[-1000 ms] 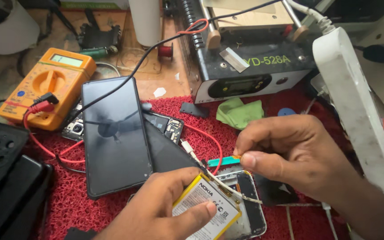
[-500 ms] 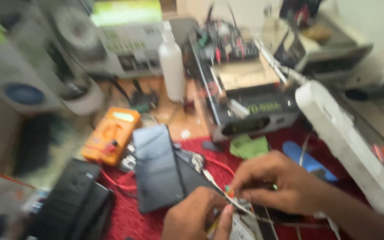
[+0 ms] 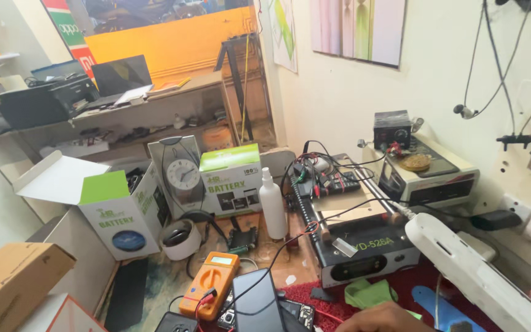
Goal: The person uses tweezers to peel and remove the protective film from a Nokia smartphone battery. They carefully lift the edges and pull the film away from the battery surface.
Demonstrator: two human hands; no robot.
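Note:
Only the top of my right hand (image 3: 383,318) shows at the bottom edge, over the red mat (image 3: 424,278); its fingers and whatever they hold are out of frame. My left hand is not in view. Left of the hand, a dark phone (image 3: 256,301) lies screen up beside an orange multimeter (image 3: 210,283) with red and black leads. A green cloth (image 3: 367,293) lies just above the hand, in front of a black heating machine (image 3: 357,246).
A white spray bottle (image 3: 273,206), a small clock (image 3: 182,172) and two white-and-green boxes (image 3: 232,178) (image 3: 124,209) stand at the back. A white bar (image 3: 468,270) slants across the right. A bench power unit (image 3: 428,175) sits by the wall; a cardboard box (image 3: 13,276) is at left.
The view has tilted up from the bench to the room. Both hands, the battery and the opened phone have dropped out of the bottom; only the top of my right hand remains.

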